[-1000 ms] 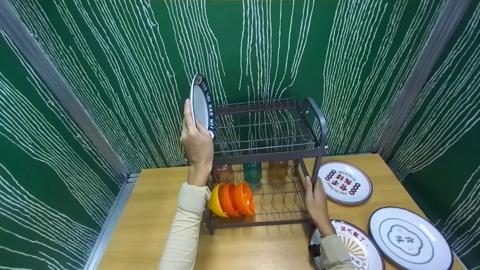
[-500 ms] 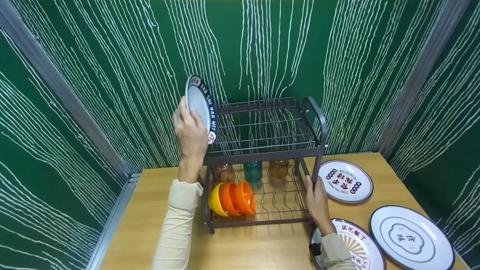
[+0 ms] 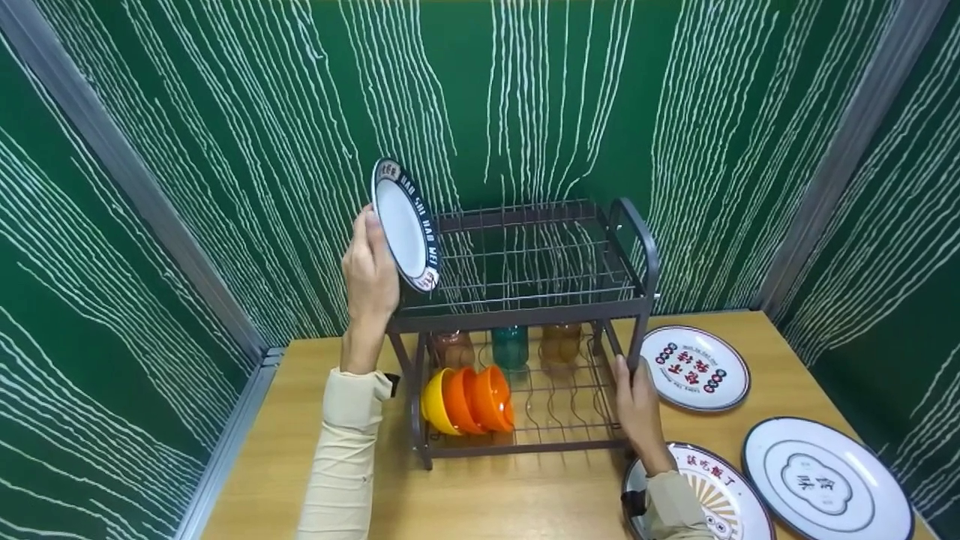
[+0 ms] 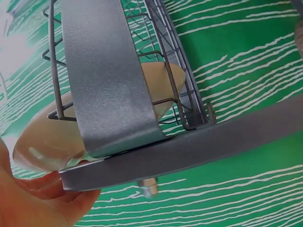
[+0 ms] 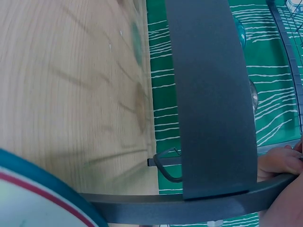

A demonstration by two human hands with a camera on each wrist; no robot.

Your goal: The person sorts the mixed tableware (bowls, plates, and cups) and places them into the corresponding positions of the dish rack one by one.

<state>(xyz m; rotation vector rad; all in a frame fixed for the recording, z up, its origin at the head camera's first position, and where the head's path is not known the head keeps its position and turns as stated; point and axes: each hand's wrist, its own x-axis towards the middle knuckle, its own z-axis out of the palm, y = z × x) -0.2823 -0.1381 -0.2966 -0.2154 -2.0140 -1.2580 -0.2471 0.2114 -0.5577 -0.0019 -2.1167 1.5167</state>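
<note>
My left hand (image 3: 369, 274) grips a small white plate (image 3: 403, 229) with a black lettered rim, its thumb near the edge. The plate stands tilted on edge at the left end of the upper tier of a dark dish rack (image 3: 517, 309). In the left wrist view the plate (image 4: 47, 137) shows pale behind the rack's frame (image 4: 113, 85), with the hand (image 4: 42, 201) below. Lower down on the other side, my right hand (image 3: 637, 405) holds the rack's right front upright. Its fingers wrap the bar (image 5: 199, 208) in the right wrist view.
On the lower tier are a yellow bowl (image 3: 435, 405), orange bowls (image 3: 491, 401) and several tinted glasses (image 3: 510, 349). Three plates lie right of the rack: a red-lettered one (image 3: 697, 367), a flower-outlined one (image 3: 825, 480) and a sunburst one (image 3: 712, 495). Green walls (image 3: 570, 97) surround the wooden table (image 3: 277, 450).
My left hand has shifted left and slightly down, still holding the plate. The plate has turned to show more of its white face. My right hand keeps its hold on the upright.
</note>
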